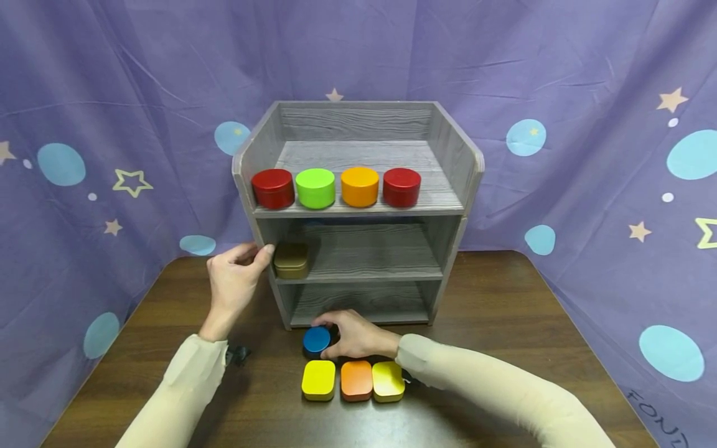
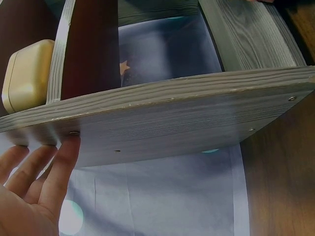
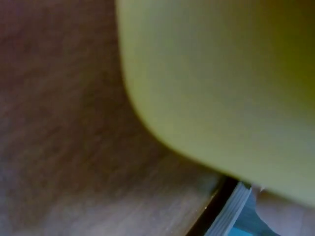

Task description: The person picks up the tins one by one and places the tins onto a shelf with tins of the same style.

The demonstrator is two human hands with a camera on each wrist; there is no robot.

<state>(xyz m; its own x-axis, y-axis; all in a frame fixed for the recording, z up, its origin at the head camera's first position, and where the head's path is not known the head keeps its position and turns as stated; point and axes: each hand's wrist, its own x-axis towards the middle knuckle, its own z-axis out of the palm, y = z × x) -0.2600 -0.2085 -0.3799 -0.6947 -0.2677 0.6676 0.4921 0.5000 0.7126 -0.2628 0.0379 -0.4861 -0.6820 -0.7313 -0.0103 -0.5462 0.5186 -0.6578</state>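
A grey wooden shelf unit [image 1: 454, 155] with three levels stands on a dark wooden table [image 1: 504, 311]. My left hand [image 1: 238, 277] rests against the unit's left side panel [image 2: 187, 118], fingers [image 2: 61, 167] straight on the wood. Just inside that panel, a gold rectangular tin [image 1: 291, 259] sits at the left end of the middle shelf. My right hand [image 1: 355, 336] grips a blue round tin [image 1: 316, 340] on the table in front of the bottom shelf. The right wrist view is filled by a blurred yellow tin [image 3: 226, 73].
On the top shelf stand a red tin [image 1: 272, 188], a green tin [image 1: 315, 187], an orange tin [image 1: 360, 186] and a second red tin [image 1: 401, 186]. Near the table's front lie a yellow tin [image 1: 318, 379], an orange tin [image 1: 356, 379] and another yellow tin [image 1: 388, 381]. A purple starred curtain [image 1: 588, 124] hangs behind.
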